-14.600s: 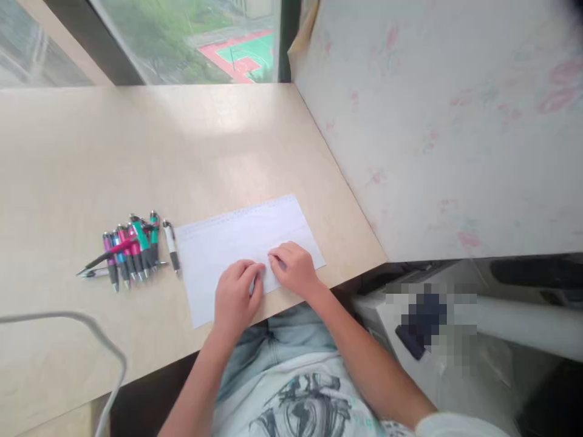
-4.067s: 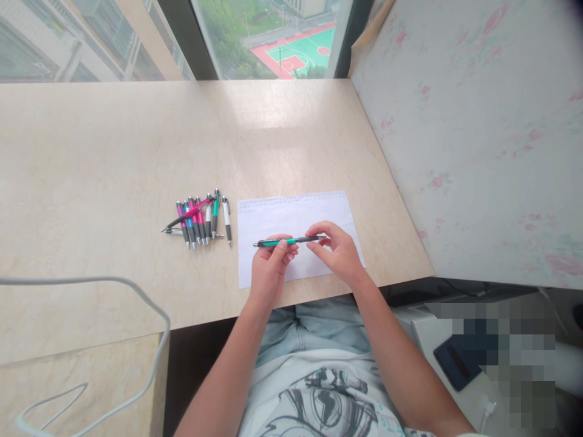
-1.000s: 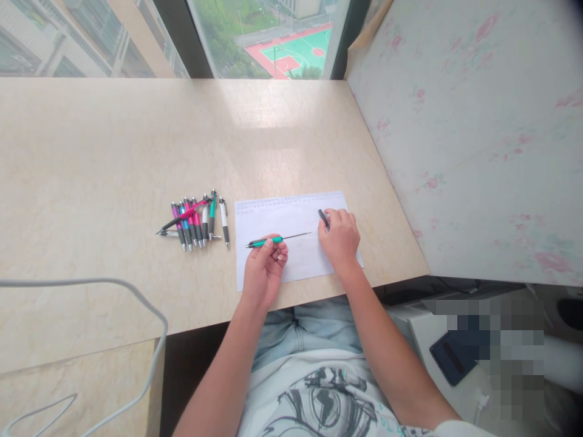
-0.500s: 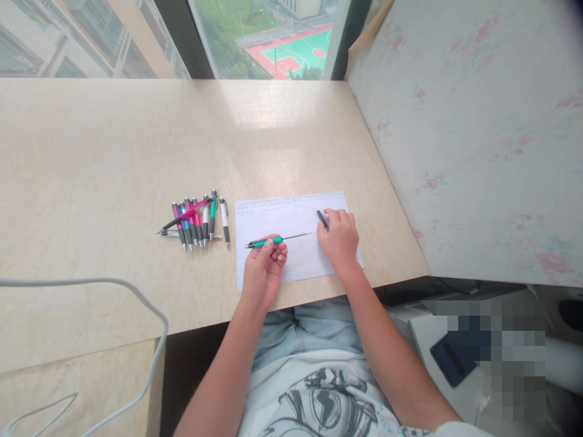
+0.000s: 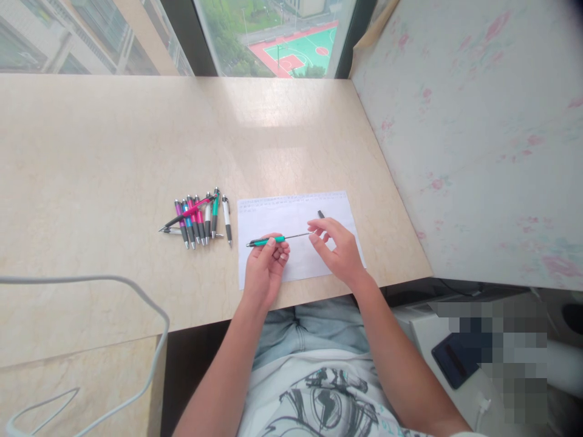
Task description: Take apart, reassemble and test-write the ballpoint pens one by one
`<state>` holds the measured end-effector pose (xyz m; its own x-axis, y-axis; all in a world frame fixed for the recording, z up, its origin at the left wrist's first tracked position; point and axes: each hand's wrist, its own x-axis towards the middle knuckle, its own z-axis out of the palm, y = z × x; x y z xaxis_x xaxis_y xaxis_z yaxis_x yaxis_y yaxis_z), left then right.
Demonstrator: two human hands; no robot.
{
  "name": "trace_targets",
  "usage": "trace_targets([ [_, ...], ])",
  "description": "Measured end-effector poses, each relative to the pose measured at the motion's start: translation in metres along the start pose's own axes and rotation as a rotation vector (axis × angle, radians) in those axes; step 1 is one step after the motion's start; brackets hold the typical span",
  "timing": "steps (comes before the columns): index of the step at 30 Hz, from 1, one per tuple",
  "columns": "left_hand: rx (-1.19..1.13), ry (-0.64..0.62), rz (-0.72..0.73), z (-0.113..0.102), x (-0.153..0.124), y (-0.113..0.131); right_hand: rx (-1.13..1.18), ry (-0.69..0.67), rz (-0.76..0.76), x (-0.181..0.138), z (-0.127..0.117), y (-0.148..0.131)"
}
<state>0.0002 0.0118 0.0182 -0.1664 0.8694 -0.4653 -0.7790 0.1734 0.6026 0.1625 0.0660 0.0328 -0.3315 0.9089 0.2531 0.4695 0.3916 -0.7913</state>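
Observation:
My left hand [image 5: 266, 264] is closed around the green barrel of a ballpoint pen [image 5: 273, 240], held nearly level above the paper. A thin dark refill [image 5: 297, 235] sticks out of the barrel's right end. My right hand [image 5: 336, 249] is at the refill's tip, thumb and fingers apart with a gap between them; whether they touch the tip I cannot tell. Behind its fingers, a dark pen grip section [image 5: 321, 214] lies on the paper, partly hidden. Under both hands is a white sheet of paper [image 5: 259, 273] with rows of small writing along its top.
Left of the paper lies a group of several pens [image 5: 195, 221] in various colours, a pink one across the top. A white pen [image 5: 226, 218] lies beside them. A grey cable [image 5: 136, 291] loops over the desk's left side. A flowered panel [image 5: 455, 152] borders the right.
My right hand has let go of the dark grip section, leaving it on the paper, and has opened near the refill's tip. My left hand keeps its hold on the green pen.

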Motion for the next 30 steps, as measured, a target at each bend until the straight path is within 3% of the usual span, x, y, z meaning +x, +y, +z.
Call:
trace_targets([
  [5,0.051,-0.015,-0.004,0.000,-0.002,-0.002,0.068,-0.055,-0.027,-0.004,0.001,-0.002],
  [9,0.063,-0.052,-0.030,0.000,-0.004,-0.002,0.027,-0.083,-0.054,-0.006,0.000,0.000],
  [13,0.022,-0.012,-0.032,-0.002,-0.004,-0.003,-0.036,-0.120,-0.050,-0.011,0.000,0.000],
  [22,0.011,0.062,0.125,-0.013,0.003,0.009,-0.376,0.136,0.024,-0.007,0.016,0.021],
  [30,0.070,0.029,0.102,-0.019,0.001,0.006,-0.490,0.126,0.053,0.015,0.030,0.039],
])
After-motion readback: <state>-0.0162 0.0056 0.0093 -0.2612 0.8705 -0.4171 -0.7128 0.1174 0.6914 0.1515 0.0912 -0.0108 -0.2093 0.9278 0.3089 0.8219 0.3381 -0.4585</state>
